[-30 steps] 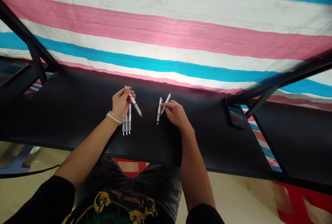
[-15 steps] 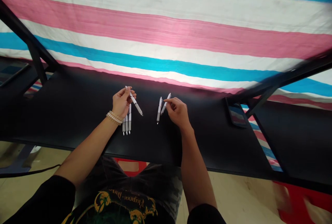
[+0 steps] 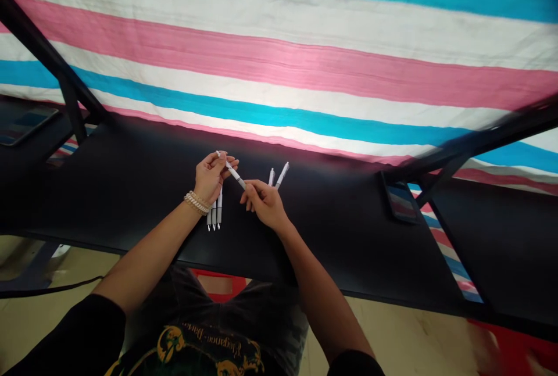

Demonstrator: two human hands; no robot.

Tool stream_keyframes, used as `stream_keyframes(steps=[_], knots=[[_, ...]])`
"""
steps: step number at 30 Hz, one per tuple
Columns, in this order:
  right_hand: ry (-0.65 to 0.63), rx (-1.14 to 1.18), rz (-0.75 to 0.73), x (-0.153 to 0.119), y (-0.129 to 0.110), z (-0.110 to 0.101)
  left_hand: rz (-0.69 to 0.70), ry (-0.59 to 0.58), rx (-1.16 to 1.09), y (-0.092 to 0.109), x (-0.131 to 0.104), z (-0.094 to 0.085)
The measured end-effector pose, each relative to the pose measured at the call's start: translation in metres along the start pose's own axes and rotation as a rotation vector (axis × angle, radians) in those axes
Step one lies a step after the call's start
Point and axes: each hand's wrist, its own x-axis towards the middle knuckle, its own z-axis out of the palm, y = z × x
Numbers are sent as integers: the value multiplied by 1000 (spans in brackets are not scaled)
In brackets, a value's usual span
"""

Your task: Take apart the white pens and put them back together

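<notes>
A white pen with a grey grip slants between my two hands above the black table. My left hand, with a braided bracelet at the wrist, pinches its upper end. At the lower, tip end, the fingers of my right hand are closed on the same pen. Below my left hand several like pens lie side by side, their tips toward me and their upper parts partly covered by the hand. Behind my right hand two more white pens stick out, their lower parts hidden.
The black table runs across the view, with a striped cloth rising behind it. Black slanted supports stand at both sides. A dark phone-like slab lies at the right. Part of a red stool shows below the table edge.
My right hand has moved left from beside the two pens and taken hold of the tip end of the pen in my left hand. The view has shifted slightly.
</notes>
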Motion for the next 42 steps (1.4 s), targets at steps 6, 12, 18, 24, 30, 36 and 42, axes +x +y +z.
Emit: stream_keyframes(steps=[6, 12, 18, 24, 30, 36, 42], knots=[[170, -150, -67, 1, 4, 6, 2, -9, -3, -1, 2, -2], [326, -38, -26, 7, -1, 11, 16, 15, 0, -3, 3, -4], [381, -97, -86, 15, -13, 10, 34, 22, -36, -2, 4, -4], [343, 49, 44, 25, -14, 12, 50, 18, -63, -1, 5, -4], [418, 33, -77, 21, -8, 20, 45, 31, -63, 0, 7, -6], [432, -16, -95, 18, -4, 21, 54, 26, -51, -2, 6, -7], [417, 59, -93, 19, -1, 22, 60, 16, -62, -3, 6, -7]])
